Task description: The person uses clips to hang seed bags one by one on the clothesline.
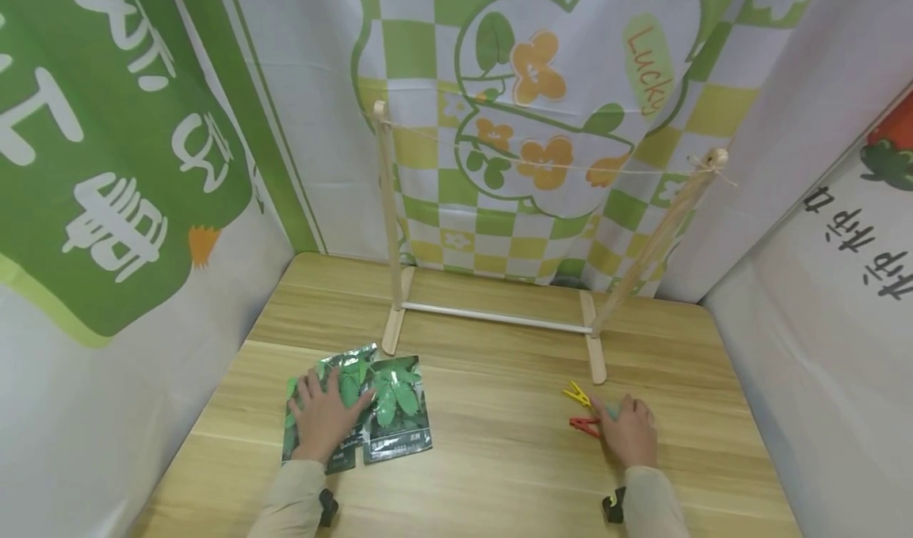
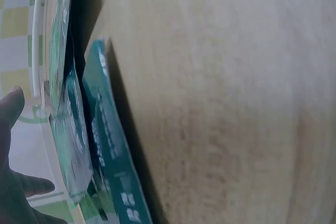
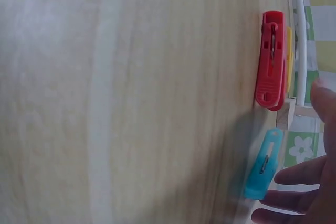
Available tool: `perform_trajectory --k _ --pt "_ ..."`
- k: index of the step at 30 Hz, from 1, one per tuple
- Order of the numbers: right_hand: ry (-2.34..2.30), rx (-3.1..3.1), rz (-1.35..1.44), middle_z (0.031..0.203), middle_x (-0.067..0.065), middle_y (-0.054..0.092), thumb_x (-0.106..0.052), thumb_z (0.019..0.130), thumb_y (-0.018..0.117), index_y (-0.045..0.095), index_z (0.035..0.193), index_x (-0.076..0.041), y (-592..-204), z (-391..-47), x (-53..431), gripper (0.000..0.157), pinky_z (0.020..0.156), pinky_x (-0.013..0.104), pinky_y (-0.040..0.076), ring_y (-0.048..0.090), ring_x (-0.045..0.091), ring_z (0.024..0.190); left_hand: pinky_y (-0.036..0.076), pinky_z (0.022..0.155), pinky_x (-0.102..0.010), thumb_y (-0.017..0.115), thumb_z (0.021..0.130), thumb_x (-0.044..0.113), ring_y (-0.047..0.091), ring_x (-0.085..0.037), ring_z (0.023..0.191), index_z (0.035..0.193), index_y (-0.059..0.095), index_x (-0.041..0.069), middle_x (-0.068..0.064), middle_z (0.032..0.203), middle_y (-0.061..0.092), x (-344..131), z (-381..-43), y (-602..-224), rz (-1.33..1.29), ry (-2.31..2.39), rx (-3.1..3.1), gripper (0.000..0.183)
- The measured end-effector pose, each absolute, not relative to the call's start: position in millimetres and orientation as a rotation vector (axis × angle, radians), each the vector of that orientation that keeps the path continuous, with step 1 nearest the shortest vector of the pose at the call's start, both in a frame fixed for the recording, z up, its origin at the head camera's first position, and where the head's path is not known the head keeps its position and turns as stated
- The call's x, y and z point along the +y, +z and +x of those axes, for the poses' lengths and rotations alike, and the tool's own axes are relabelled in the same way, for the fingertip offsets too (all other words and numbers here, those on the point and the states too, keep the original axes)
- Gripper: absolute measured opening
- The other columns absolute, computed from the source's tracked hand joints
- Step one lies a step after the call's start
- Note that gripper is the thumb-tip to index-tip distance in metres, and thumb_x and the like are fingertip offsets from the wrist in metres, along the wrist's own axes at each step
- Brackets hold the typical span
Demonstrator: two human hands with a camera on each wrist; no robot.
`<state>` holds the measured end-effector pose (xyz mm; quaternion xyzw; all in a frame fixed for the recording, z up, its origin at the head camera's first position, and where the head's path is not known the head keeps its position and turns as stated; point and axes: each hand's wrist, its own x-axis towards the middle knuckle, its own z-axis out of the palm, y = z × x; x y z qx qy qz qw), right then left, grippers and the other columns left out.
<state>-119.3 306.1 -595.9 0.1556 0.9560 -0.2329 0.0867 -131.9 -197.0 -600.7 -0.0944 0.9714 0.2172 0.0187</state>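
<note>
Several flat, glossy green packets printed with leaves lie at the left of the table. My left hand (image 1: 324, 415) is spread over the left ones, its fingers and thumb extended; the rightmost packet (image 1: 397, 407) shows almost whole beside the thumb. In the left wrist view, packet edges (image 2: 113, 135) lift off the wood near the fingers. At the right, my right hand (image 1: 629, 431) hovers by three clothespins, fingers loosely bent with nothing gripped. A yellow clothespin (image 1: 576, 394) and a red clothespin (image 1: 585, 426) lie left of it. The blue clothespin (image 3: 264, 165) is close by the fingertips, partly hidden in the head view.
A wooden stand spans the table's back, with a left post (image 1: 388, 213), a right post (image 1: 656, 241) and a white bottom rod (image 1: 495, 317). A thin string (image 1: 513, 158) runs between the post tops. Printed cloths (image 1: 485, 241) hang behind and at both sides.
</note>
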Motion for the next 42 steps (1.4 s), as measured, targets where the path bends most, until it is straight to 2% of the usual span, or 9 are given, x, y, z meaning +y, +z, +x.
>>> perform_trajectory --k 9,15,22,29,35,42 --pt "-0.676 2.871 0.522 0.139 0.041 0.034 -0.051 0.099 0.045 0.038 0.138 0.016 -600 -120 306 0.077 0.100 0.068 0.038 0.036 0.057 0.125 0.008 0.107 -0.079 0.050 0.090 0.066 0.005 -0.061 0.140 0.151 0.022 -0.003 -0.044 0.151 0.007 -210 -128 -601 -0.365 0.715 2.950 0.096" --pt "-0.617 2.983 0.488 0.132 0.041 0.043 -0.037 0.098 0.051 0.050 0.127 0.017 -603 -119 308 0.061 0.093 0.067 0.042 0.044 0.057 0.118 0.005 0.108 -0.078 0.047 0.089 0.069 0.005 -0.062 0.140 0.152 0.016 -0.003 -0.047 0.149 0.005 -216 -126 -601 -0.446 0.731 2.886 0.101" --pt "-0.608 3.018 0.509 0.128 0.039 0.047 -0.029 0.096 0.055 0.055 0.122 0.015 -604 -119 308 0.051 0.091 0.065 0.044 0.047 0.055 0.114 0.022 0.104 -0.075 0.050 0.090 0.065 0.020 -0.063 0.132 0.149 0.018 -0.007 -0.048 0.143 0.016 -221 -122 -601 -0.545 0.740 2.884 0.098" --pt "-0.587 3.029 0.525 0.126 0.037 0.050 -0.026 0.096 0.058 0.057 0.120 0.014 -603 -119 309 0.047 0.091 0.062 0.044 0.049 0.052 0.112 0.031 0.099 -0.071 0.051 0.091 0.064 0.031 -0.063 0.125 0.148 0.019 -0.010 -0.048 0.136 0.028 -225 -121 -602 -0.607 0.689 2.873 0.098" --pt "-0.597 3.040 0.522 0.122 0.037 0.053 -0.025 0.095 0.059 0.058 0.118 0.015 -600 -118 310 0.047 0.089 0.061 0.045 0.050 0.052 0.109 0.039 0.089 -0.065 0.055 0.093 0.051 0.040 -0.060 0.112 0.141 0.028 -0.013 -0.046 0.120 0.039 -224 -120 -595 -0.671 0.664 2.903 0.084" --pt "-0.608 3.016 0.518 0.117 0.034 0.054 -0.024 0.094 0.058 0.057 0.119 0.015 -597 -119 311 0.047 0.086 0.059 0.047 0.052 0.049 0.105 0.042 0.086 -0.064 0.054 0.096 0.032 0.043 -0.057 0.108 0.136 0.032 -0.015 -0.043 0.113 0.041 -225 -121 -592 -0.712 0.655 2.892 0.065"
